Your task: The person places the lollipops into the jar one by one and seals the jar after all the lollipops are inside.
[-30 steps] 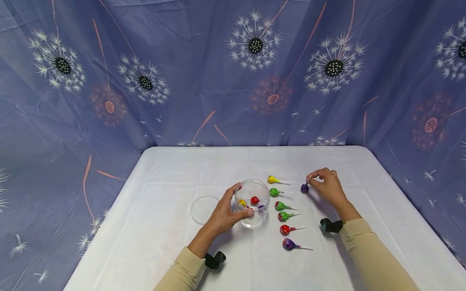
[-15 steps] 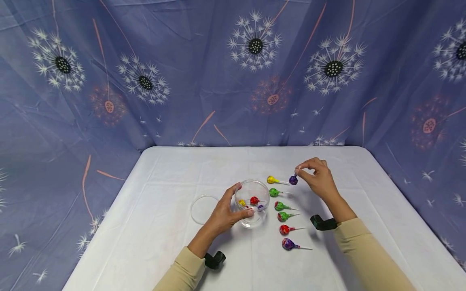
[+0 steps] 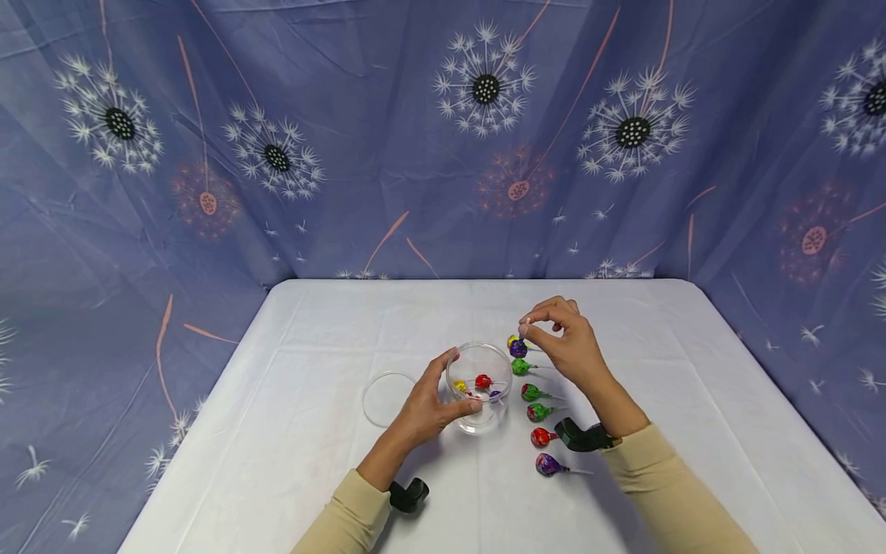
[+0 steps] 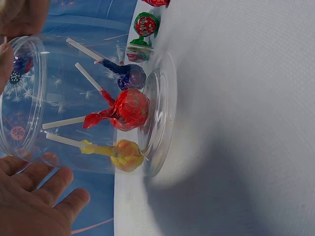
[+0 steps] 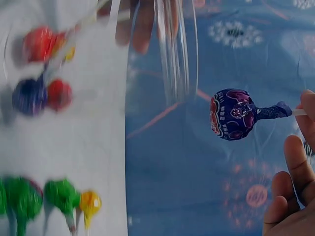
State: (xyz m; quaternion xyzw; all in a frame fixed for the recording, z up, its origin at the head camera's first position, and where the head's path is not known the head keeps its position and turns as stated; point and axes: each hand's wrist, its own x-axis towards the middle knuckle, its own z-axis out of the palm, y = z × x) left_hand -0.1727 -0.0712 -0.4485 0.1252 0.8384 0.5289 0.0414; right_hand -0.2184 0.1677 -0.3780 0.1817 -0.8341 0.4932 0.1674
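Observation:
My left hand [image 3: 431, 406] grips a clear plastic jar [image 3: 477, 428] near its open rim, thumb on the near side. Inside lie several wrapped lollipops, among them a yellow lollipop [image 4: 127, 155], a red lollipop [image 4: 130, 109] and a purple lollipop [image 4: 131, 77]. With thumb and finger, my right hand [image 3: 571, 348] pinches the white stick of another purple lollipop [image 5: 234, 115], whose head hangs down. In the head view this lollipop is just right of the jar's rim, overlapping a yellow lollipop [image 3: 511, 340] on the table.
Right of the jar, a column of lollipops on the white-covered table [image 3: 311, 462] includes green lollipops [image 3: 531, 392], a red lollipop [image 3: 542, 437] and a purple-red lollipop [image 3: 548, 465]. A clear round lid [image 3: 365, 400] lies left of the jar. Behind hangs a blue dandelion-print cloth [image 3: 388, 154].
My right hand has carried the purple lollipop leftward, from right of the column to beside the jar's rim, lifting it on the way. The left hand and jar have stayed in place.

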